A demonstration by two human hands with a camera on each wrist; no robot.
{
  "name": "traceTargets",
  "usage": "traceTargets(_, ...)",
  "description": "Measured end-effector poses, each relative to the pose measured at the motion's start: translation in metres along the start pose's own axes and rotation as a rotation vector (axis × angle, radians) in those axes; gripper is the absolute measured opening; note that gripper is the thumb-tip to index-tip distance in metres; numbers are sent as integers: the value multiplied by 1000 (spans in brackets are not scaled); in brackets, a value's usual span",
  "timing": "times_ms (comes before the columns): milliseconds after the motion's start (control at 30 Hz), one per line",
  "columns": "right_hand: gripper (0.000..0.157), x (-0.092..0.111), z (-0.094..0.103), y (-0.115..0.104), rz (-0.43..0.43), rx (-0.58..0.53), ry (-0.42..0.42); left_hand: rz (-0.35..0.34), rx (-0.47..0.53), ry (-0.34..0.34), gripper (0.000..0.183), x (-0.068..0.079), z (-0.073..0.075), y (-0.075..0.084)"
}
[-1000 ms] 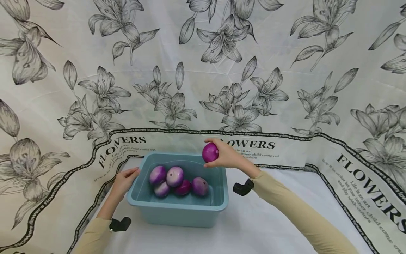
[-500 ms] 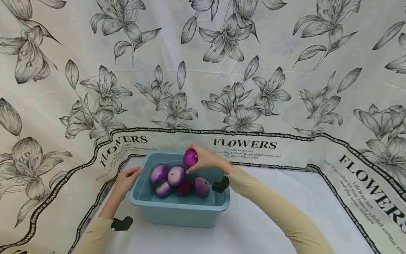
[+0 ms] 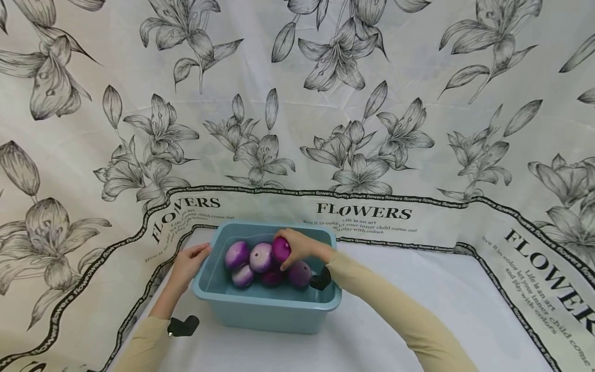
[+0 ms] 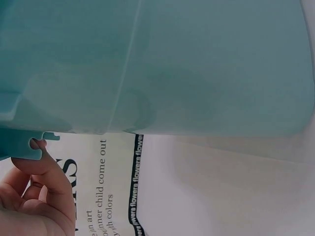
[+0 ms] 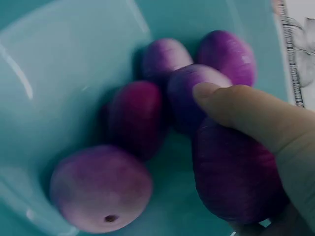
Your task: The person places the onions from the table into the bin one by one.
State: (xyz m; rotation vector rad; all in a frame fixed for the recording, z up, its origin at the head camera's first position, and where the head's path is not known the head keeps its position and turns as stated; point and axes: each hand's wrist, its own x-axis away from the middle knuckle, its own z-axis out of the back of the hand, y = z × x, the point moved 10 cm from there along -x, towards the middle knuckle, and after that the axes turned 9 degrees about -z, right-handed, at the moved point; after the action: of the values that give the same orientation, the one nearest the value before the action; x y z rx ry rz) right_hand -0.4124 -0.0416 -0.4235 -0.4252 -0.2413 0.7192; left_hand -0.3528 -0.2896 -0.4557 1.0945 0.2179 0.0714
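Observation:
My right hand (image 3: 302, 246) grips a deep-magenta red onion (image 3: 281, 249) inside the pale blue plastic basin (image 3: 269, 301). In the right wrist view the thumb lies along the top of that held onion (image 5: 234, 172), while most of the other fingers are hidden beneath it. Several purple-and-white onions (image 3: 260, 258) sit clustered on the basin's floor, one partly stacked on others. At the basin's left end, my left hand (image 3: 187, 264) pinches the rim. The left wrist view has the fingers curled up under the rim's edge, beside the basin's outer wall (image 4: 197, 69).
A white cloth (image 3: 400, 274) covers the table under and around the basin. Behind and to both sides hangs a curtain (image 3: 353, 119) printed with lilies and lettering. A black wrist mount (image 3: 321, 279) on the right arm hangs over the basin's right end.
My right hand has carried the magenta onion leftward from above the basin's right back corner, then down among the other onions. My left hand stays at the rim; the view has shifted slightly.

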Motion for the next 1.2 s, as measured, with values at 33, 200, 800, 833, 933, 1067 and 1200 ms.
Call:
traceTargets(33, 76, 1, -3, 0, 8, 25, -8, 1, 1, 0, 48, 0, 0, 0)
traceTargets(200, 78, 4, -16, 6, -15, 106, -46, 1, 4, -6, 47, -1, -1, 1)
traceTargets(800, 79, 6, -22, 7, 11, 209, -66, 14, 0, -2, 48, 2, -2, 1)
traceTargets(833, 79, 7, -21, 8, 9, 212, -69, 12, -1, -3, 48, 2, -2, 1)
traceTargets(933, 75, 11, -16, 6, 26, 217, -61, 10, -2, -7, 48, 2, -3, 1)
traceTargets(1067, 69, 18, 0, 1, 52, 208, -39, 2, -17, -28, 49, 2, -2, 0)
traceTargets(1200, 61, 33, 25, -2, 64, 188, 8, -6, -39, -56, 51, 1, -1, 2)
